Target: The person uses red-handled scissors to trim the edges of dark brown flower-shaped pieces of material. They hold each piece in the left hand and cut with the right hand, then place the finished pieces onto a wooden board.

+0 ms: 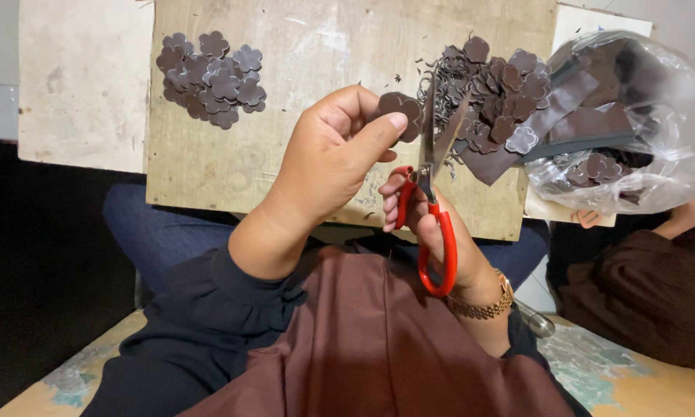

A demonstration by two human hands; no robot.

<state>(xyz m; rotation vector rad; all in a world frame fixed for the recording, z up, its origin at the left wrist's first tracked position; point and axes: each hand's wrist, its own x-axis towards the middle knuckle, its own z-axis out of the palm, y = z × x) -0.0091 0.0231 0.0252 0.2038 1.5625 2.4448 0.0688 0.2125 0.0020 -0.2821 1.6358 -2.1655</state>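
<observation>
My left hand pinches a small dark brown flower-shaped piece between thumb and fingers, held above a wooden board. My right hand grips red-handled scissors, whose blades point up and sit right beside the piece's right edge. A gold bracelet circles my right wrist.
A pile of cut brown flower shapes lies at the board's upper left. More flower shapes, strips and trimmings lie at the upper right. A clear plastic bag with brown pieces sits at the right. Another person's brown sleeve is lower right.
</observation>
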